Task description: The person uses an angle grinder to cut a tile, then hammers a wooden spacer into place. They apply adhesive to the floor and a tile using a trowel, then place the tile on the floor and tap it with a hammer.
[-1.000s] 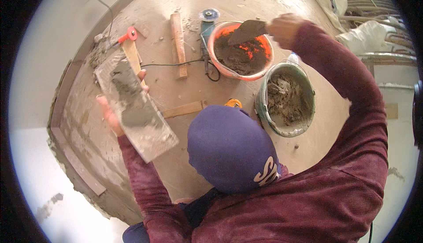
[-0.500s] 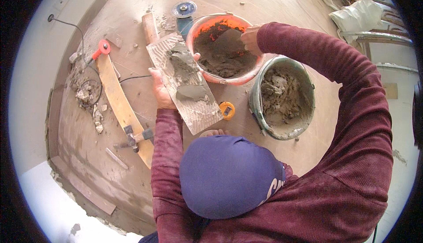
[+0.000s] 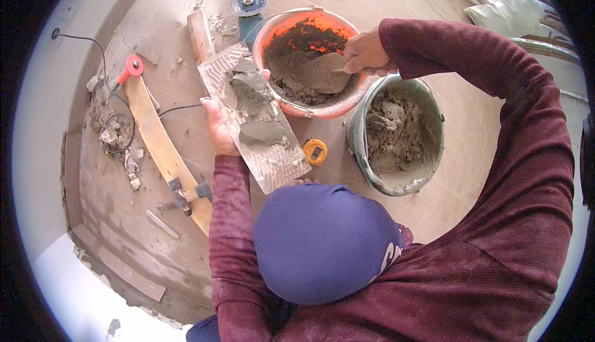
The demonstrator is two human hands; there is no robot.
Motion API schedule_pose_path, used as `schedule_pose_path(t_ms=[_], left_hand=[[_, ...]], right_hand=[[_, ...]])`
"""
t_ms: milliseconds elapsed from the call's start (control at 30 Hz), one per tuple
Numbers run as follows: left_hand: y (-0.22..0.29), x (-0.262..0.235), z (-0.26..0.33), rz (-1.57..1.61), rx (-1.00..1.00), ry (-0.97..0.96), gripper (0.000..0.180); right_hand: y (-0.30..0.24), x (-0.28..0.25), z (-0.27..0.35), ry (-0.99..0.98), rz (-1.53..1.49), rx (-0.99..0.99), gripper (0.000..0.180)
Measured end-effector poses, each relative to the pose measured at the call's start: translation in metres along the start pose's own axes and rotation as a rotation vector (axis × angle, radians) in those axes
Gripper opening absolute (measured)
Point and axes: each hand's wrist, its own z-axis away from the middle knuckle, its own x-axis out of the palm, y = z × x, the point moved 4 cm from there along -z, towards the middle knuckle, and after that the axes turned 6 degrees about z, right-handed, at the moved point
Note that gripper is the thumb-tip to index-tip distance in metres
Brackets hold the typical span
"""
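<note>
My left hand [image 3: 218,130] grips a ribbed tile strip [image 3: 280,163] from beneath, its grooved back facing up. Two patches of wet grey mortar [image 3: 263,132] lie on that back. My right hand [image 3: 367,53] is closed round the handle of a trowel [image 3: 327,74], whose mortar-smeared blade rests in the orange bucket [image 3: 310,111]. Dark grey mortar [image 3: 286,63] partly fills this bucket. Just right of it stands a dark green bucket [image 3: 354,146] with lumpy, lighter grey mortar [image 3: 396,131] inside.
A yellow tape measure [image 3: 315,152] lies between tile and green bucket. Left are a long wooden board [image 3: 152,128], a hammer [image 3: 183,194], rubble [image 3: 111,134] and a cable [image 3: 102,53]. An angle grinder [image 3: 249,4] sits behind the tile, beside a wooden piece [image 3: 199,35].
My right hand has shifted slightly right, and the trowel blade now shows more clearly, lower in the orange bucket. My left hand keeps the tile in nearly the same place.
</note>
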Motion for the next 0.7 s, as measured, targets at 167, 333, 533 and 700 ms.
schedule_pose_path(t_ms=[167,333,533,700], left_hand=[[-0.004,-0.006,-0.001,0.120,-0.007,0.084,0.096],[0.000,0.006,0.003,0.172,-0.009,0.079,0.097],[-0.001,-0.001,0.003,0.080,-0.033,-0.020,0.095],[0.009,-0.039,0.015,0.141,0.078,0.274,0.090]], right_hand=[[-0.023,0.006,0.000,0.088,0.210,-0.259,0.037],[-0.019,0.022,0.001,0.285,0.528,-0.328,0.024],[-0.022,0.035,-0.007,0.341,0.611,-0.458,0.027],[-0.003,0.023,-0.025,0.272,0.744,-0.400,0.033]])
